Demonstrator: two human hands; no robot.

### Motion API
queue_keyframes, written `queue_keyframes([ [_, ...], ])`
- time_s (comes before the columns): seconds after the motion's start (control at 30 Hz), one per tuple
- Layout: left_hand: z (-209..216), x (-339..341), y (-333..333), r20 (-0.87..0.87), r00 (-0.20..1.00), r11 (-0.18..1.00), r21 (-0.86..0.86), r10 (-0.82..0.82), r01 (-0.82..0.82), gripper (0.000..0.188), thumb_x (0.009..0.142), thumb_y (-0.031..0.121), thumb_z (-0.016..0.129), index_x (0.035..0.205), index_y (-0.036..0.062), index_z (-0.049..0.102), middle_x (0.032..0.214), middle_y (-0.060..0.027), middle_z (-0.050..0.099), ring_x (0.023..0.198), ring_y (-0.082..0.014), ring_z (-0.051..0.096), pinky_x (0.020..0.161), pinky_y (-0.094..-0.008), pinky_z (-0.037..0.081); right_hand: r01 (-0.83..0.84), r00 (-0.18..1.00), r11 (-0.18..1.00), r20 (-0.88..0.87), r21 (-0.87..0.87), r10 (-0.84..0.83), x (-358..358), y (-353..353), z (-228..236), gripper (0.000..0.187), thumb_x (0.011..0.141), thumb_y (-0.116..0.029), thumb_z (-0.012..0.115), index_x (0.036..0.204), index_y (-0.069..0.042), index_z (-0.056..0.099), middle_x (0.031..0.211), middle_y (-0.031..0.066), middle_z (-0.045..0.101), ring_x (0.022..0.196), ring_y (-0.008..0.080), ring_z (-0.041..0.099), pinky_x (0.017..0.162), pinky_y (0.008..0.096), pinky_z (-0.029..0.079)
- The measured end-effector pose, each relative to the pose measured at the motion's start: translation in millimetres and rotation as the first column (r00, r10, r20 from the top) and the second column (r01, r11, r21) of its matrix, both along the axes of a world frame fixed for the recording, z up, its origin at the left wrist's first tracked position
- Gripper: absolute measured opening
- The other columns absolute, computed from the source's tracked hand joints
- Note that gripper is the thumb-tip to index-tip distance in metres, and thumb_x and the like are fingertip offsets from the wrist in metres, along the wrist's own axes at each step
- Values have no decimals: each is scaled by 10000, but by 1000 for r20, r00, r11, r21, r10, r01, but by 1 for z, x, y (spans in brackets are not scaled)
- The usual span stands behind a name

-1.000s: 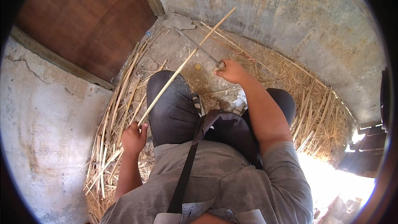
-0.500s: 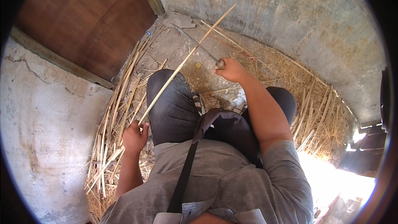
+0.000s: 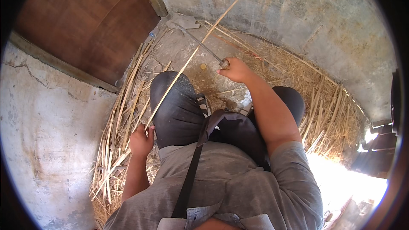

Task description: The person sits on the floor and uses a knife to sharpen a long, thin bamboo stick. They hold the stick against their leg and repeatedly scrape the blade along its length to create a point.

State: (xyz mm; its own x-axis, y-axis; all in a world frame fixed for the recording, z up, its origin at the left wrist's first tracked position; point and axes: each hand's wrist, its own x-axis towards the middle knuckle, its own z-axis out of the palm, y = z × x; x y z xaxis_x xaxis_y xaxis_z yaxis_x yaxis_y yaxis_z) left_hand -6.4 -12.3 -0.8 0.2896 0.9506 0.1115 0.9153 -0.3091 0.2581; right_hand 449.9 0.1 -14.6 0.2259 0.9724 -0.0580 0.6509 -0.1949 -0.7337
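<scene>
A long, pale bamboo strip [image 3: 178, 75] slants across my left knee, its far end pointing toward the back wall. My left hand [image 3: 142, 141] is closed round its lower end, just left of my left thigh. My right hand [image 3: 237, 70] grips the handle of a long, thin-bladed knife [image 3: 203, 47] in front of my right knee. The knife's blade reaches forward and left and crosses the strip in view. Whether blade and strip touch I cannot tell. Part of the handle is hidden in my right fist.
Several long strips [image 3: 111, 138] lie piled on my left beside the white wall [image 3: 51, 145]. Thin shavings [image 3: 328, 123] cover the floor along the right wall. A brown door panel [image 3: 89, 21] stands front left, and a flat stone slab [image 3: 186, 20] lies in the far corner.
The strip's far end has shifted slightly up and left, and my left hand slightly to the right. My right hand and the knife have moved a little left and up.
</scene>
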Motion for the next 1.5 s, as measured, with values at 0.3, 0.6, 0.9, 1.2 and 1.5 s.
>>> queue_keyframes([
  [0.3, 11, -5, 16, 7, 999, 982, -186, -36, 37, 524, 999, 461, 608, 783, -14, 576, 671, -273, 622, 691, -504, 623, 610, -553, 468, 108, 994, 993, 37, -56, -106, 31, -4, 6, 477, 802, -374, 763, 1125, -27, 706, 1072, 247, 705, 1047, 433, 660, 911, 477, 527],
  [0.6, 23, -11, 31, 92, 996, 860, -506, -22, 66, 728, 1019, 634, 462, 925, -61, 655, 795, -286, 648, 804, -450, 658, 756, -493, 497, -350, 913, 931, 186, -107, 364, -21, 0, 33, 461, 790, -383, 764, 1066, -18, 706, 1029, 252, 701, 1009, 434, 660, 880, 483, 528],
  [0.9, 23, -8, 35, 113, 994, 813, -579, 8, 59, 744, 1020, 645, 446, 1002, -65, 666, 862, -281, 677, 866, -437, 671, 808, -475, 505, -114, 982, 984, 133, -138, 132, 4, -3, 20, 483, 798, -367, 764, 1117, -10, 701, 1061, 256, 698, 1040, 430, 658, 901, 478, 523],
  [1.2, 24, -10, 34, 114, 993, 854, -516, -13, 71, 700, 1019, 611, 478, 903, -56, 655, 798, -295, 649, 796, -476, 640, 746, -488, 497, -181, 960, 976, 194, -118, 201, -5, 5, 25, 483, 815, -401, 767, 1111, -24, 700, 986, 230, 712, 948, 425, 683, 847, 472, 535],
  [1.5, 30, -3, 34, 121, 993, 845, -530, -4, 68, 704, 1021, 620, 462, 941, -52, 655, 822, -300, 654, 842, -485, 646, 766, -498, 497, 20, 986, 998, 166, -61, -9, 18, -2, 6, 517, 827, -400, 740, 1151, -1, 687, 1042, 251, 707, 1014, 425, 674, 874, 477, 533],
])
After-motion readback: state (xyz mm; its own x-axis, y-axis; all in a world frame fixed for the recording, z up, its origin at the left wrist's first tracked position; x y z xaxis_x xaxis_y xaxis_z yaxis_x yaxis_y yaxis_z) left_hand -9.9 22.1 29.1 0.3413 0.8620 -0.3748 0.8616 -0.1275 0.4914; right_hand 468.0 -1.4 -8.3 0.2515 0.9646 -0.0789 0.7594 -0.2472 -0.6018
